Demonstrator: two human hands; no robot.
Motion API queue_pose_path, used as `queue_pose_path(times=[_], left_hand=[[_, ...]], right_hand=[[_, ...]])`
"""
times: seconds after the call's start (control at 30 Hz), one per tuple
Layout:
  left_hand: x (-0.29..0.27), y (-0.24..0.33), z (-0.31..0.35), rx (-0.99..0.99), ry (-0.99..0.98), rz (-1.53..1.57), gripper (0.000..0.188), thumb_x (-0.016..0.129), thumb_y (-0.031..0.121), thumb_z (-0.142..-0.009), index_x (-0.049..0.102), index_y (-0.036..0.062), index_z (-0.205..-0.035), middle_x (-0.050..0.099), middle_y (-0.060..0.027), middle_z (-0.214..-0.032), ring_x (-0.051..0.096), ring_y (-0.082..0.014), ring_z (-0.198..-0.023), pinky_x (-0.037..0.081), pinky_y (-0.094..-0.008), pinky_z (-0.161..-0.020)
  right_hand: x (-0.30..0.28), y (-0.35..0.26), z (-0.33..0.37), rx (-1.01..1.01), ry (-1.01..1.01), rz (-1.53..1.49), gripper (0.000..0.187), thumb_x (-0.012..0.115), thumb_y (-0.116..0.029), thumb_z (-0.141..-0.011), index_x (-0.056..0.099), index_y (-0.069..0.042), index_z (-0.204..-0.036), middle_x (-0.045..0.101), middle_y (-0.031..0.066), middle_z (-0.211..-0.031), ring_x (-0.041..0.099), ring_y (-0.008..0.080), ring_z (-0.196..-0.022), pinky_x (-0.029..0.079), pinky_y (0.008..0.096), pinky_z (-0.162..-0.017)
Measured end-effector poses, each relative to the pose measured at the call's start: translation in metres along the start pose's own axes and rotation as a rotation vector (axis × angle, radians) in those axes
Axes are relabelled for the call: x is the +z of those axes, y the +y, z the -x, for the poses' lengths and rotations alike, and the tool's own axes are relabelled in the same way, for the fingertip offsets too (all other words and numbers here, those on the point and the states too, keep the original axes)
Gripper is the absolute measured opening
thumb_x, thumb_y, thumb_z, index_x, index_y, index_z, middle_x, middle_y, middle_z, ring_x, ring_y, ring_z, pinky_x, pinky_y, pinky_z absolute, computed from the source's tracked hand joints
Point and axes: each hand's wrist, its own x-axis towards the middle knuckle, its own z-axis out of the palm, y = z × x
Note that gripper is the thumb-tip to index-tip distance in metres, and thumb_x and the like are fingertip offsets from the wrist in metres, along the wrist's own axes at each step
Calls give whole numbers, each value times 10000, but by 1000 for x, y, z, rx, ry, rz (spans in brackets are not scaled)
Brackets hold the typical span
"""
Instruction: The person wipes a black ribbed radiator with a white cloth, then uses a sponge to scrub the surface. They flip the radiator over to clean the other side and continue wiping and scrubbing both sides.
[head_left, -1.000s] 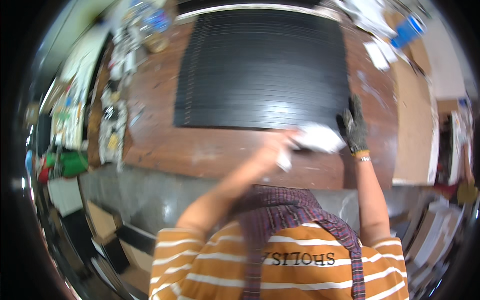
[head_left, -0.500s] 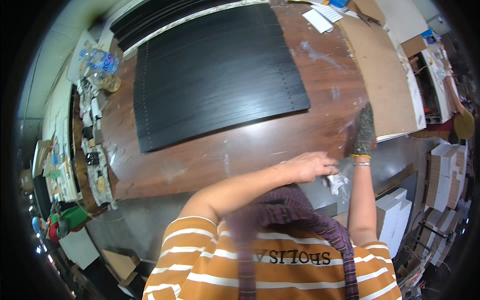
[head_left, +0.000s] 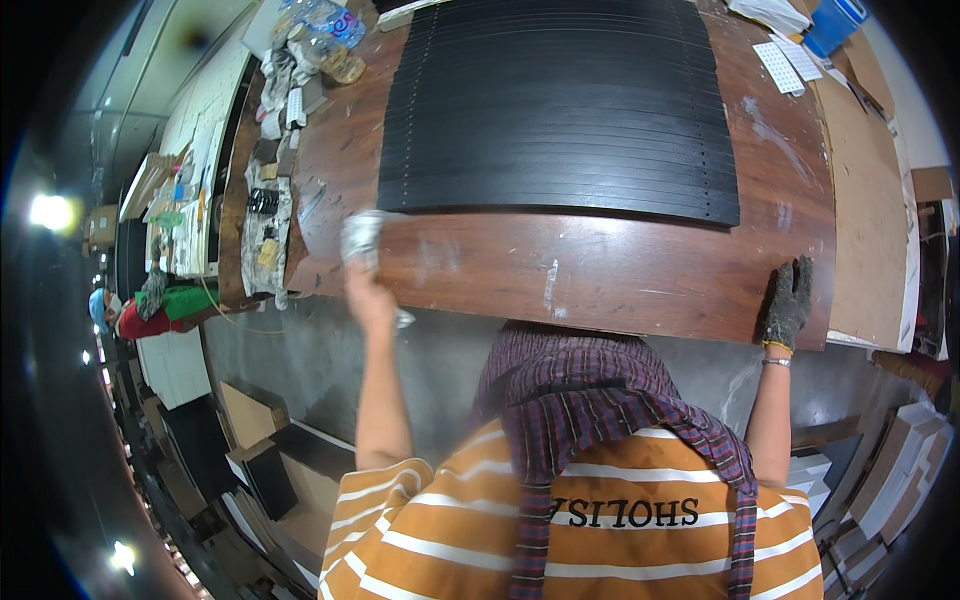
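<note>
My bare left hand (head_left: 371,296) is closed around a crumpled white rag (head_left: 362,238) at the left front part of the brown wood-grain table (head_left: 480,255). The rag is slightly blurred, and a bit of it hangs below the hand. In a dark grey knitted glove, my right hand (head_left: 787,305) rests on the table's front right corner with its fingers stretched out and holds nothing. Beyond both hands lies a broad set of black slats (head_left: 560,120), packed side by side, with rows of small holes near both ends.
Plastic bottles (head_left: 335,55) and a strip of cluttered cloth and small parts (head_left: 268,200) line the table's left side. A brown board (head_left: 870,210) adjoins the right edge. White cards (head_left: 780,66) and a blue container (head_left: 834,25) are far right. Another person in red and green (head_left: 165,310) is at left.
My left hand has swung from beside the right hand across to the left with the white rag. The gloved right hand still rests at the table's right corner; the view has shifted.
</note>
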Motion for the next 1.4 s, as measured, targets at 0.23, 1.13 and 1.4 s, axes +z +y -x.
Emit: queue_pose_path(times=[0.23,1.13,1.4], left_hand=[[-39,50,17,8,267,117,393,538,82,-977,619,-36,-1343,657,-240,-1297,642,-347,-1194,475,-441,-1053],[42,139,-376,210,-4,183,306,665,164,-918,764,156,-1208,664,-152,-1163,645,-360,-1101,504,-447,-962],[149,133,-454,494,-276,131,422,600,99,-922,685,133,-1334,551,-127,-1489,500,-330,-1389,412,-423,-1144]], right_hand=[[35,-48,-9,-115,-23,16,521,636,-308,-1017,567,3,-1428,541,202,-1507,480,344,-1419,358,422,-1189],[61,-168,81,-294,-46,371,535,600,-148,-969,508,21,-1468,511,202,-1534,432,397,-1443,301,500,-1226],[62,-179,82,-165,-71,367,518,559,-141,-987,514,23,-1475,505,212,-1541,422,393,-1460,299,490,-1230]])
